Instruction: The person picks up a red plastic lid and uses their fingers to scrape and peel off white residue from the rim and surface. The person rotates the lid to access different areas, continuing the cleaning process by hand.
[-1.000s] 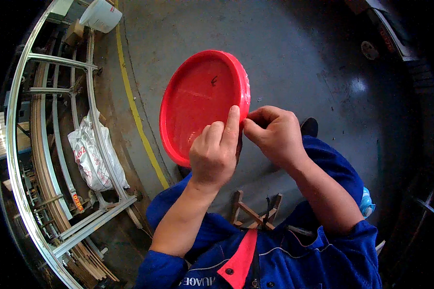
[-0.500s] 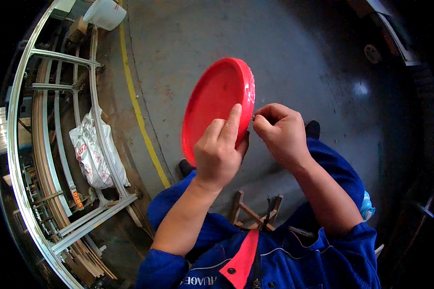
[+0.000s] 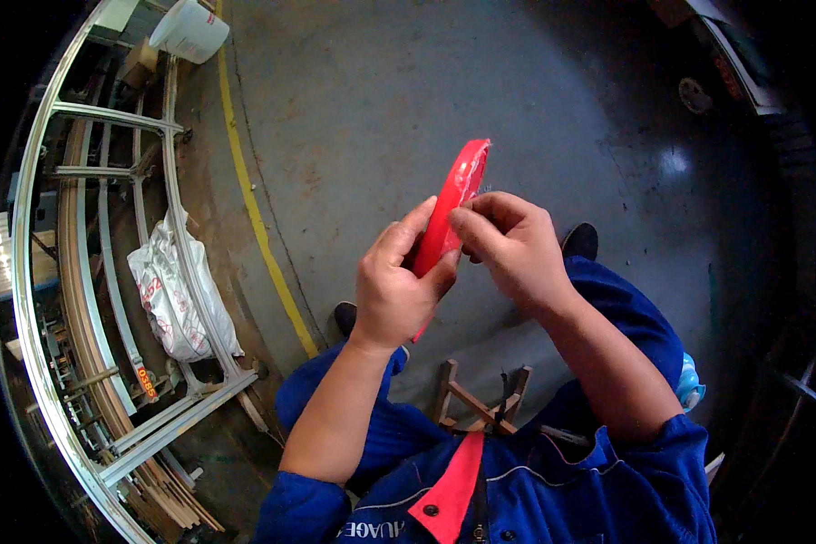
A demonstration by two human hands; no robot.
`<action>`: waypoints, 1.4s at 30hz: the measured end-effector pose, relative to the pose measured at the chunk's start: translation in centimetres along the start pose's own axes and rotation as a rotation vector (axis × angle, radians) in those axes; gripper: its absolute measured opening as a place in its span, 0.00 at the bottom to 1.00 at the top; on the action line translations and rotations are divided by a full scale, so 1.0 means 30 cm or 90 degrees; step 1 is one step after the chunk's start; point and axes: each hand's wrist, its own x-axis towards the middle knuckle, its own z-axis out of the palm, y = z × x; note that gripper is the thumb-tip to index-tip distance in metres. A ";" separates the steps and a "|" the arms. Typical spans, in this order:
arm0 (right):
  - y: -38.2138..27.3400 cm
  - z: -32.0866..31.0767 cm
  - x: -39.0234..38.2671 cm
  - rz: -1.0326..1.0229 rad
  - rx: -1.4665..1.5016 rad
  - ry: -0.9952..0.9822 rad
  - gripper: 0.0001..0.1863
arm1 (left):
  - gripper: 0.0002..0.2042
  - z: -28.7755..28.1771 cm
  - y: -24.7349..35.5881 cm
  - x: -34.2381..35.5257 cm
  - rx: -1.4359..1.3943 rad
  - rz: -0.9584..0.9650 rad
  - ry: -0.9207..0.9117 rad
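Observation:
A round red plastic lid (image 3: 461, 186), like a bucket lid, is held up in front of me almost edge-on. Something shiny and clear, like film or wet residue, runs along its rim. My left hand (image 3: 397, 276) grips the lower part of the lid, thumb on the near side and fingers on the left face. My right hand (image 3: 510, 243) is closed in a pinch against the lid's right side. Whatever lies between those fingertips is hidden.
A metal rack (image 3: 168, 136) with long bars lines the left side, a white sack (image 3: 186, 295) inside it. A white bucket (image 3: 190, 32) stands at its far end. Below my hands is a wooden stool frame (image 3: 476, 403). A blue object (image 3: 691, 383) sits by my right leg.
The lid has turned from showing its broad face to nearly edge-on, and its top has dropped lower. My right fingers have moved left, from just off the rim to against the lid.

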 end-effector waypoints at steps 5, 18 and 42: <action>0.015 -0.004 -0.001 -0.025 -0.040 -0.013 0.12 | 0.31 -0.001 0.013 0.005 0.107 0.063 0.003; -0.026 -0.017 0.005 -0.202 -0.275 0.043 0.09 | 0.28 -0.030 0.049 0.003 -0.077 -0.087 -0.080; -0.044 -0.053 -0.015 -0.231 -0.347 0.007 0.07 | 0.24 -0.059 0.062 0.008 -0.406 -0.273 -0.103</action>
